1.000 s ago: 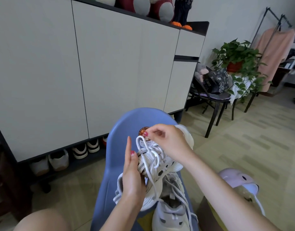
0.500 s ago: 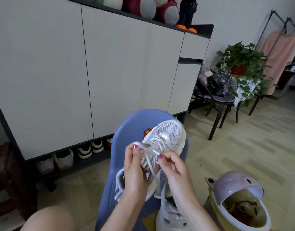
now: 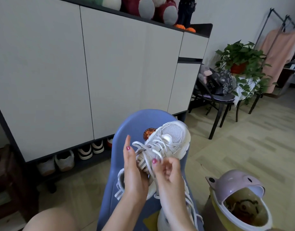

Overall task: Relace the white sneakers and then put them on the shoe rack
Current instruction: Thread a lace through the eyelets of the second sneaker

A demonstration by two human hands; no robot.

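A white mesh sneaker (image 3: 172, 139) lies tilted on the blue plastic chair (image 3: 135, 120), toe pointing away from me. My left hand (image 3: 134, 172) holds its heel side, with the index finger straight up. My right hand (image 3: 166, 172) pinches the white lace (image 3: 143, 145) by the eyelets on the near side. Loose lace loops arch between the two hands. A second white sneaker (image 3: 173, 220) lies lower on the chair, mostly hidden under my right forearm. The shoe rack shelf (image 3: 87, 162) runs under the white cabinet (image 3: 110, 72) at the left.
Several shoes (image 3: 64, 160) stand on the low shelf. A pink-lidded yellow bin (image 3: 238, 202) stands open at lower right. A black chair with a bag (image 3: 218, 85), a potted plant (image 3: 241, 64) and a clothes rack (image 3: 280, 47) stand at the right. My knee (image 3: 50, 219) shows at bottom left.
My right hand came down from the top of the laces to the near side of the sneaker, pulling the lace. The sneaker's toe is now uncovered. My view shifted slightly.
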